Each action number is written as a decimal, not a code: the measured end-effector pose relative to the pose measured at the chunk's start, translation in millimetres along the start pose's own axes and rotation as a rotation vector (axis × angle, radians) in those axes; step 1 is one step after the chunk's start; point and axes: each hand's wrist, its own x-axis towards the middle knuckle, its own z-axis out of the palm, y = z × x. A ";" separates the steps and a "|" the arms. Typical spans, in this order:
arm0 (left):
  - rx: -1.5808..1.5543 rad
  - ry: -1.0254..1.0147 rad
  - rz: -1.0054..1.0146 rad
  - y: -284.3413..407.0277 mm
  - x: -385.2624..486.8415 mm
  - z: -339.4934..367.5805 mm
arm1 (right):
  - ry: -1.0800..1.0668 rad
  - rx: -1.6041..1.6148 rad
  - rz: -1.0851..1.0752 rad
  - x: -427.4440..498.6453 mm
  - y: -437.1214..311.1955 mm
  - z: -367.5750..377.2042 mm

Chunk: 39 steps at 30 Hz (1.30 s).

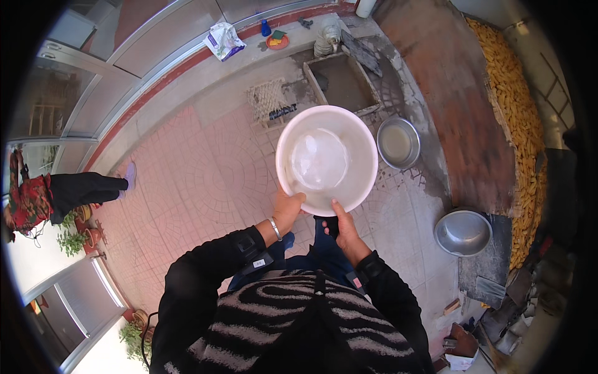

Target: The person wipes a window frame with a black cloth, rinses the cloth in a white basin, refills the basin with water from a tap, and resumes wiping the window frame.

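A pale pink-white plastic basin (320, 159) is held out in front of my body, its inside facing up towards me. My left hand (288, 208) grips the near left of its rim, with the thumb over the edge. On the near right, my right hand (346, 226) has its thumb on the rim and its fingers below. Whether a little clear water lies in the bottom I cannot tell; the base looks shiny. Just right of the basin, a metal basin (398, 143) with cloudy liquid stands on the paving.
Beyond is a shallow rectangular trough (343, 82) with a wrapped standpipe (328, 37) behind it. Another metal basin (463, 233) sits at right, near heaped corn cobs (518, 117). A person (70, 194) stands at far left. A plastic bag (224, 42) lies on the ledge.
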 end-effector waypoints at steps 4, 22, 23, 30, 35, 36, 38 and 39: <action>0.233 -0.356 -0.096 79.4 102.7 45.2 | 0.085 0.151 0.073 93.1 -106.7 -18.0; 1.951 -0.123 0.887 271.0 659.9 216.8 | 0.492 -0.015 -0.058 470.8 -364.1 -90.3; 2.011 -0.120 1.012 268.1 680.3 223.4 | 0.500 -0.001 -0.039 484.8 -358.2 -85.4; 2.492 -0.313 1.096 258.6 767.7 243.9 | 0.359 0.116 -0.030 572.7 -334.3 -39.8; 2.464 -0.506 1.284 266.3 786.9 236.9 | 0.364 0.193 0.025 606.5 -336.0 -8.8; 2.394 -0.488 1.257 265.7 788.6 236.9 | 0.388 0.140 0.029 613.3 -337.1 -4.5; 2.309 -0.454 1.093 262.6 790.0 237.3 | 0.348 0.146 -0.011 625.2 -337.2 1.3; 2.282 -0.397 0.962 259.9 790.0 238.3 | 0.347 0.137 -0.002 629.7 -336.4 2.3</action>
